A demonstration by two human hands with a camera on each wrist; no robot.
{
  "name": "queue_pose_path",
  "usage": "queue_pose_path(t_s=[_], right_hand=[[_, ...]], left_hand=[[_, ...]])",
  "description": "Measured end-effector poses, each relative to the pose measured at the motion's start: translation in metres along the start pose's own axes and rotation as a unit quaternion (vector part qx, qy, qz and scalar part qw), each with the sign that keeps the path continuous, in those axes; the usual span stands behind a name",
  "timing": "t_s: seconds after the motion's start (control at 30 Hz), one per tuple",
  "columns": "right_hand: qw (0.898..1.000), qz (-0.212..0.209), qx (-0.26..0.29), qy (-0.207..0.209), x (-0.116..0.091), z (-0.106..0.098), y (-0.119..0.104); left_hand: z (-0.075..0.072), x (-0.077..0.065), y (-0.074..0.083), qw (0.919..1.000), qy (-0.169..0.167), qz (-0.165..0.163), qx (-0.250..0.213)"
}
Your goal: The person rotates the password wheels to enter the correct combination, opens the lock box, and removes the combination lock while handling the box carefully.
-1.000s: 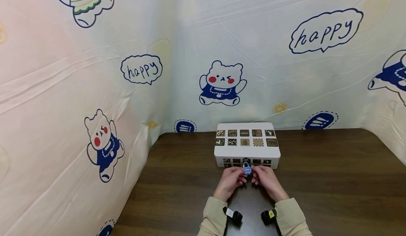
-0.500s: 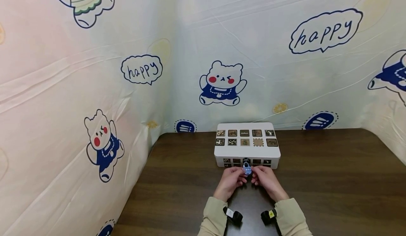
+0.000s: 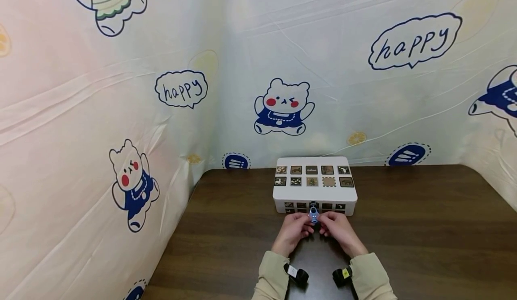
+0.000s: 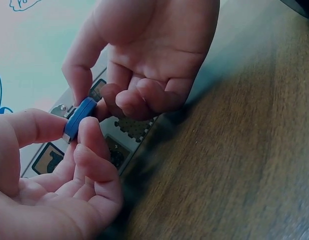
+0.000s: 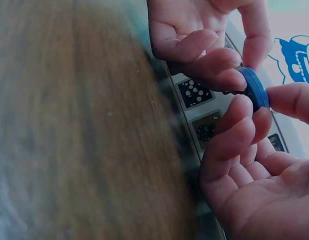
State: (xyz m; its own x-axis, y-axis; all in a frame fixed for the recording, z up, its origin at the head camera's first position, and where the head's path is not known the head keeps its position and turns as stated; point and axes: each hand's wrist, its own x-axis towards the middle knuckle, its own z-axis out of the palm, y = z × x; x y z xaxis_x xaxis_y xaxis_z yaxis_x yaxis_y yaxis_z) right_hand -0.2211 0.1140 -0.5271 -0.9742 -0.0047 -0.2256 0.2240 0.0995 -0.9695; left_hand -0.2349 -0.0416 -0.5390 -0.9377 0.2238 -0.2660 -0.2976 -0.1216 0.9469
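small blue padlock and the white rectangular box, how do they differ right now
The rounded blue padlock is far smaller than the white rectangular box. The left hand and right hand pinch the padlock, while the box rests on the dark brown wood-grain table. The padlock's body is blue; the box is white with dark picture squares. Both have rounded edges.

I count my two hands [image 3: 290, 233], one blue padlock [image 3: 313, 217], one white box [image 3: 315, 193], ten pictures [image 3: 311, 170] on top, two wrist cameras [image 3: 300, 276], one table [image 3: 428, 228], two far "happy" bubbles [image 3: 416, 40].
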Motion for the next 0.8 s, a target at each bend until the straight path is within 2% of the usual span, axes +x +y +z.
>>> queue_pose_path(t_s=[0.67,0.8], right_hand=[[1.0,-0.006,0.008,0.001,0.0,0.0,-0.001],[1.0,-0.003,0.013,-0.012,-0.011,-0.001,-0.015]], left_hand=[[0.001,0.0,-0.001,1.0,-0.001,0.003,0.007],[0.001,0.001,-0.002,1.0,-0.001,0.004,0.008]])
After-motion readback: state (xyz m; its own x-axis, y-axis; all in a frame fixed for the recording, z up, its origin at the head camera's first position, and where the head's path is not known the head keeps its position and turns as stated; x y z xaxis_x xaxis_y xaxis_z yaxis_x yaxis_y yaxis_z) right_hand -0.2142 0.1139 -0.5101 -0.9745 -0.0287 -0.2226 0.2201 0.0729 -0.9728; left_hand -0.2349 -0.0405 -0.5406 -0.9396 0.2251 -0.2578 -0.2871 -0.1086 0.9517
